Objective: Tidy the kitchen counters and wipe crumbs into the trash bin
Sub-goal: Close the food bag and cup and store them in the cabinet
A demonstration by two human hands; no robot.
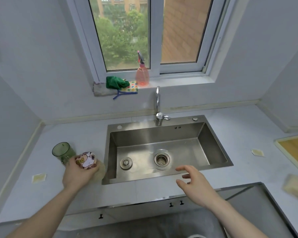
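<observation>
My left hand (pixel 77 174) grips a glass jar with a cartoon-printed lid (pixel 87 160) on the counter (pixel 79 133), just left of the sink. A green translucent cup (pixel 62 151) stands right behind it, touching or nearly touching my fingers. My right hand (pixel 194 182) hovers with fingers spread over the sink's front rim, holding nothing. A yellow sponge (pixel 295 186) lies at the far right edge of the counter. Green and patterned cloths (pixel 120 85) sit on the window sill.
A steel sink (pixel 212 148) with a loose plug (pixel 126 163) and faucet (pixel 158 102) fills the middle. A pink spray bottle (pixel 142 74) stands on the sill. A wooden cutting board (pixel 294 152) lies at right. Small yellowish squares (pixel 39 177) (pixel 257 152) lie on the counter.
</observation>
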